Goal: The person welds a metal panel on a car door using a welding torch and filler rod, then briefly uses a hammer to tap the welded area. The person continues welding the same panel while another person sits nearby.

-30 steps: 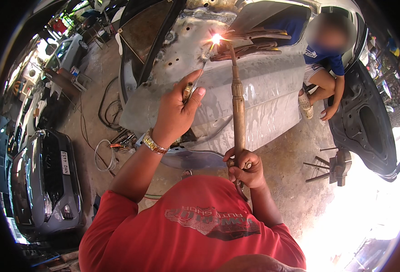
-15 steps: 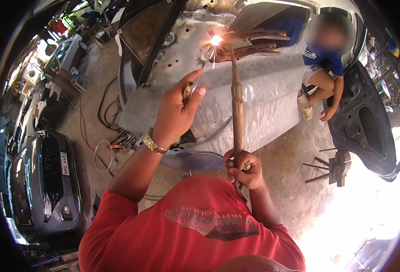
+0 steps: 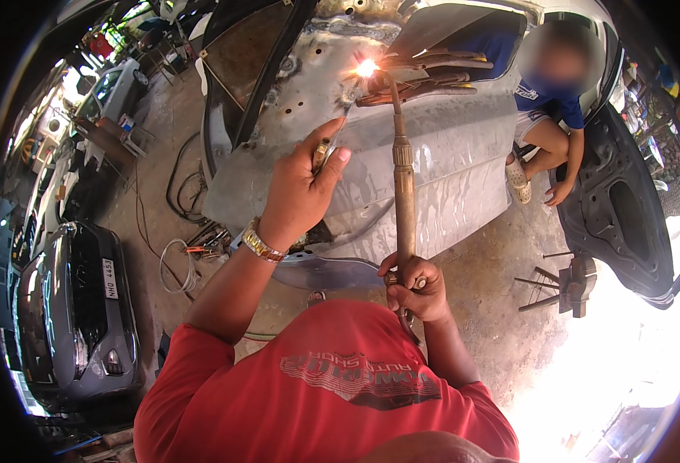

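Observation:
My right hand is closed around the handle of a long brass-coloured gas torch, near its valve knobs. The torch's bent tip points at a grey bare-metal car body panel, where a bright glow burns. My left hand is closed on a thin filler rod, which slants up toward the glow; the rod's far end is hard to make out in the glare. A gold-coloured piece shows at the left fingers; I cannot tell if it is a ring. A metal watch circles the left wrist.
Brown strips lie on the panel beside the glow. A person in blue sits close by at the right. A loose dark door panel leans there, near a metal stand. Cables lie at left; a dark car stands beyond.
The bright streak below the glow has gone, and the glare around it is a little smaller. Both hands, the torch and the seated person stay almost where they were.

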A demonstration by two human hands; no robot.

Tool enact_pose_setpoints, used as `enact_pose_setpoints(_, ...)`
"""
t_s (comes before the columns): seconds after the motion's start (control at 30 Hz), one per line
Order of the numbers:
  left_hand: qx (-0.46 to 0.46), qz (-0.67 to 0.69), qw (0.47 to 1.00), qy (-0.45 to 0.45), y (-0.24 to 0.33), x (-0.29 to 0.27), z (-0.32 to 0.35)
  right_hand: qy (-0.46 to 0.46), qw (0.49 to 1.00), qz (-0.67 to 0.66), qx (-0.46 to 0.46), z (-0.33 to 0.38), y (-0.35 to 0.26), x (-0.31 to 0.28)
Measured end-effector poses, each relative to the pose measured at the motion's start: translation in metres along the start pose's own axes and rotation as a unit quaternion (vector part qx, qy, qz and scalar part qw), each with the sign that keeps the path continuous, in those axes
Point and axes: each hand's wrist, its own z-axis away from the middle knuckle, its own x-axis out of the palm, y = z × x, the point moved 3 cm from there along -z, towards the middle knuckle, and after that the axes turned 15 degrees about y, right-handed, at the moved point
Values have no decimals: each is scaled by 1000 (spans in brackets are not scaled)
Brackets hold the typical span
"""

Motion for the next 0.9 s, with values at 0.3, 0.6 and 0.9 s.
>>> enact_pose_setpoints(0.3,-12,12,1000,-3,1,3,-3,4,1000,12,-25,-4,-2,2)
enact_pose_setpoints(0.6,-15,-15,1000,-8,1,3,-6,-3,1000,-6,-10,0,0,-1)
enact_pose_setpoints(0.9,-5,-8,1000,-9,-1,5,-8,-3,1000,-6,-12,-2,-1,-1)
